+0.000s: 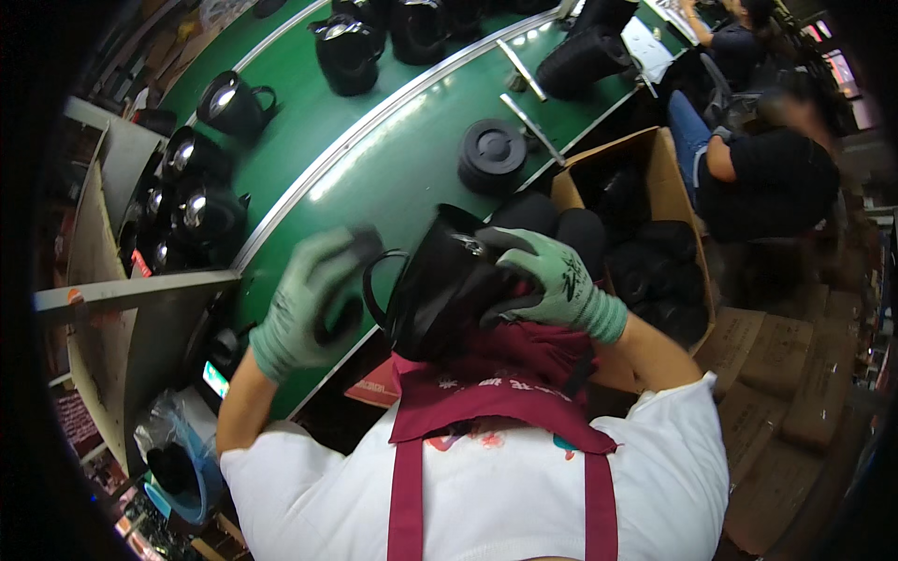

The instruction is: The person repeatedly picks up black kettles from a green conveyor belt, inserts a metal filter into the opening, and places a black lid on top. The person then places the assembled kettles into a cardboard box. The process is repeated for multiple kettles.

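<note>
In front of my chest, a glossy black jug [432, 290] with a loop handle is tilted in my right hand [564, 288]. That hand wears a pale green glove with dark palm coating, its fingers closed on the jug's right side. To the left of the handle is my left hand [309, 297], gloved the same way. It looks slightly blurred, its thumb and fingers curved apart with nothing visible between them. A round black lid-topped container [492, 154] stands on the green conveyor [393, 168] beyond the jug.
More black jugs [348, 51] stand across the belt, and others [201, 208] crowd the left side. At right, a cardboard box [669, 159] holds black parts. Stacked cartons [776, 360] lie behind it. A co-worker [776, 178] sits at the right. A metal bar [140, 290] juts in at left.
</note>
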Demonstrator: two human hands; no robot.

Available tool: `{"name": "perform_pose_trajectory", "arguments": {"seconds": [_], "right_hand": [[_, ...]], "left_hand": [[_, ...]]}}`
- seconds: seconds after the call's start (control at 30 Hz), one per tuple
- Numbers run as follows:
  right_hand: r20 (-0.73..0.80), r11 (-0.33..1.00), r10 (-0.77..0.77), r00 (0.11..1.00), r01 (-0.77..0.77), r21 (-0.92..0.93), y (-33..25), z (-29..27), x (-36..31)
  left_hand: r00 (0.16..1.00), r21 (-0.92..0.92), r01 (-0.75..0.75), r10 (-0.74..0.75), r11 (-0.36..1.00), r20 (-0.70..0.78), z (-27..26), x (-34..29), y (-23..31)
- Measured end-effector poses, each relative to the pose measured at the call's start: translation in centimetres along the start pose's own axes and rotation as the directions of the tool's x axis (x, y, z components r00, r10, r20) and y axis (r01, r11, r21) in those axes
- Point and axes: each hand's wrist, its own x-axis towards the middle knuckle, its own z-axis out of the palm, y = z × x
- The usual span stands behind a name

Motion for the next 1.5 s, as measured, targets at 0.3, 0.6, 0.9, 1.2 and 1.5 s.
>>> {"name": "perform_pose_trajectory", "arguments": {"seconds": [0.3, 0.6, 0.9, 1.2, 1.5], "right_hand": [[0.218, 0.354, 0.595, 0.773, -0.496, 0.793, 2.4, 2.4, -7.9], [0.299, 0.437, 0.438, 0.848, -0.491, 0.753, 4.1, 4.3, -8.7], [-0.485, 0.789, 0.173, 0.857, -0.416, -0.453, 11.3, 1.8, 9.1], [-0.359, 0.763, 0.38, 0.853, -0.508, -0.4, 15.8, 4.6, 12.5], [-0.264, 0.539, 0.259, 0.929, 0.087, 0.838, 1.1, 1.8, -1.2]], "left_hand": [[0.984, -0.125, 0.096, -0.113, 0.987, -0.137, 10.2, -1.0, 2.2], [0.831, -0.882, 0.398, -0.506, 0.251, 0.231, 12.9, -4.1, -0.5], [0.716, -0.928, 0.362, -0.61, -0.089, 0.338, 16.3, -6.3, -2.8], [0.742, -0.922, 0.387, -0.593, 0.001, 0.311, 15.5, -5.8, -0.9], [0.766, -0.952, 0.305, -0.589, -0.023, 0.26, 15.4, -5.8, -2.0]]}}
